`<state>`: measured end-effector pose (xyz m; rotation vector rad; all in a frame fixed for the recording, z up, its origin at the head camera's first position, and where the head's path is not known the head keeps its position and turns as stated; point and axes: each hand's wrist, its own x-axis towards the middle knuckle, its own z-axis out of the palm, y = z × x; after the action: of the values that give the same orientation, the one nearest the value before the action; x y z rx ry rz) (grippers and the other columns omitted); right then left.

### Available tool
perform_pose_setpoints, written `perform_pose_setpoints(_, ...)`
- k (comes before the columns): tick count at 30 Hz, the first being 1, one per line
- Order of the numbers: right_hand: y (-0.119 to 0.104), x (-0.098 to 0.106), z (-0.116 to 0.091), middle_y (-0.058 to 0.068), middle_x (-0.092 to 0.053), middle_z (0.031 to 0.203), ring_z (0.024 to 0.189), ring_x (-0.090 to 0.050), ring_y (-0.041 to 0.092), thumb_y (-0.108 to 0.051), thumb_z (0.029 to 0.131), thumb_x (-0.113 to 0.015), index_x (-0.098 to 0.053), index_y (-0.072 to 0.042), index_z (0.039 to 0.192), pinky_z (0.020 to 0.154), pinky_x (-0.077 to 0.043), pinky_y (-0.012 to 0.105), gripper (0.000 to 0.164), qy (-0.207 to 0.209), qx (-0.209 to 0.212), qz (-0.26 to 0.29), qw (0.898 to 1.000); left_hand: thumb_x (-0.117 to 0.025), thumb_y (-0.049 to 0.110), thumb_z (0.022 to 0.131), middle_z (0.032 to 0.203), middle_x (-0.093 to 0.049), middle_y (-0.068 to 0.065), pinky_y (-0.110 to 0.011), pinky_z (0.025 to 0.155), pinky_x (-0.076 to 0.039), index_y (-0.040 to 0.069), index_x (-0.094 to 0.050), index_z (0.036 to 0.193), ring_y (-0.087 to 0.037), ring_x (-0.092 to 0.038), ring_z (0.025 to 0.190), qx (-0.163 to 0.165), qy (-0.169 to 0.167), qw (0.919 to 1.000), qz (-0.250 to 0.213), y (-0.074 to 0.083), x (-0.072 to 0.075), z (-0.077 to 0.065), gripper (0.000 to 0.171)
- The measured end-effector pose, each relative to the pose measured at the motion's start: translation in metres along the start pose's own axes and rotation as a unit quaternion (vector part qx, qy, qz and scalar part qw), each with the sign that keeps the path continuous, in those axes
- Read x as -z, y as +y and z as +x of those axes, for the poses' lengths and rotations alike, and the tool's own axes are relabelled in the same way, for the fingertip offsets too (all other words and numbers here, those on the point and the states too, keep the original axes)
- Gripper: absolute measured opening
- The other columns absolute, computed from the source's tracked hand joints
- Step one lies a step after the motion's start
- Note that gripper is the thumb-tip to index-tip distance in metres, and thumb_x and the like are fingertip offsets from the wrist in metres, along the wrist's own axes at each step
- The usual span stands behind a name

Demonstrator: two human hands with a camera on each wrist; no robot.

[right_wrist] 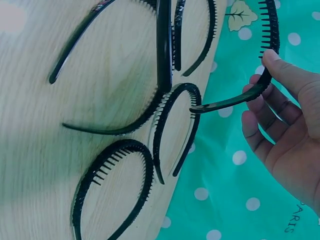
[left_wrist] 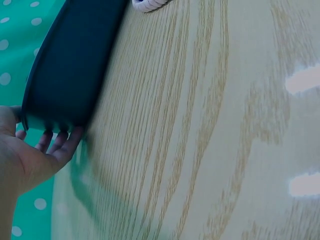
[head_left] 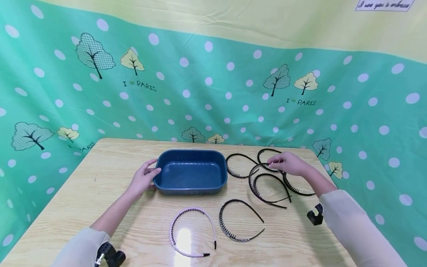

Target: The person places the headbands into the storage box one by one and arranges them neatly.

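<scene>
My left hand [head_left: 143,180] holds the left end of a deep blue plastic basin [head_left: 191,191], thumb at the rim and fingers against the outer wall [left_wrist: 65,95]. At the right, my right hand [head_left: 288,163] pinches a black toothed headband [right_wrist: 230,104] between thumb and fingers, with one tip pointing away from the palm. Below and around it lie several more black toothed headbands [right_wrist: 150,170], some overlapping. In the head view, one black headband [head_left: 233,175] lies just right of the basin.
Nearer the front of the wooden table [head_left: 133,237] lie a lavender headband [head_left: 171,231] and a black headband with a greyish outer band [head_left: 221,220]. A green dotted cloth [head_left: 207,100] hangs behind the table's back edge.
</scene>
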<state>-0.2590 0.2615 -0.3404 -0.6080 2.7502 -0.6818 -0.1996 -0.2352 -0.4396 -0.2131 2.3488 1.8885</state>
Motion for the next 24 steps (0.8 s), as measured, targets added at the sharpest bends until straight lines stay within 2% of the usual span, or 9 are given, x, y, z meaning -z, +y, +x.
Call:
perform_pose_setpoints(3, -0.002, 0.0, 0.003, 0.02, -0.064, 0.116, 0.101, -0.061, 0.032, -0.019, 0.092, -0.059, -0.064, 0.0, 0.115, 0.083, -0.051, 0.043, 0.031, 0.002, 0.004, 0.009, 1.0, -0.048, 0.038, 0.097, 0.141, -0.036, -0.026, -0.048, 0.086, -0.05, 0.019, -0.021, 0.15, -0.043, -0.045, 0.124, 0.001, 0.002, 1.0, 0.0, 0.0, 0.0, -0.001, 0.062)
perform_pose_setpoints(9, -0.007, 0.003, 0.008, 0.016, -0.067, 0.107, 0.085, -0.062, 0.024, -0.021, 0.091, -0.06, -0.065, -0.001, 0.114, 0.071, -0.05, 0.033, 0.031, 0.007, 0.001, 0.02, 1.0, -0.048, 0.036, 0.097, 0.141, -0.037, -0.026, -0.047, 0.085, -0.051, 0.019, -0.021, 0.15, -0.042, -0.045, 0.123, 0.002, 0.001, 1.0, -0.005, 0.0, 0.0, -0.001, 0.061)
perform_pose_setpoints(14, -0.012, 0.005, 0.014, 0.016, -0.066, 0.113, 0.092, -0.063, 0.023, -0.022, 0.091, -0.061, -0.065, -0.004, 0.116, 0.075, -0.05, 0.033, 0.032, 0.019, 0.004, 0.008, 1.0, -0.048, 0.036, 0.097, 0.141, -0.036, -0.026, -0.049, 0.087, -0.05, 0.02, -0.021, 0.15, -0.043, -0.044, 0.125, 0.003, 0.0, 1.0, -0.005, 0.0, 0.0, 0.0, 0.061)
perform_pose_setpoints(20, -0.018, 0.006, 0.021, 0.015, -0.066, 0.112, 0.087, -0.06, 0.022, -0.023, 0.09, -0.062, -0.065, -0.004, 0.116, 0.072, -0.047, 0.03, 0.032, 0.027, -0.004, 0.034, 0.999, -0.048, 0.035, 0.097, 0.141, -0.037, -0.027, -0.049, 0.086, -0.05, 0.019, -0.022, 0.149, -0.043, -0.044, 0.124, 0.002, 0.002, 1.0, -0.001, -0.001, 0.0, 0.001, 0.06)
perform_pose_setpoints(24, -0.022, 0.007, 0.025, 0.015, -0.066, 0.115, 0.088, -0.061, 0.019, -0.023, 0.09, -0.062, -0.066, -0.004, 0.115, 0.075, -0.048, 0.031, 0.032, 0.032, -0.009, 0.042, 0.999, -0.048, 0.036, 0.097, 0.14, -0.038, -0.027, -0.047, 0.085, -0.051, 0.019, -0.022, 0.149, -0.043, -0.045, 0.123, 0.0, 0.002, 1.0, -0.004, -0.002, 0.0, 0.001, 0.061)
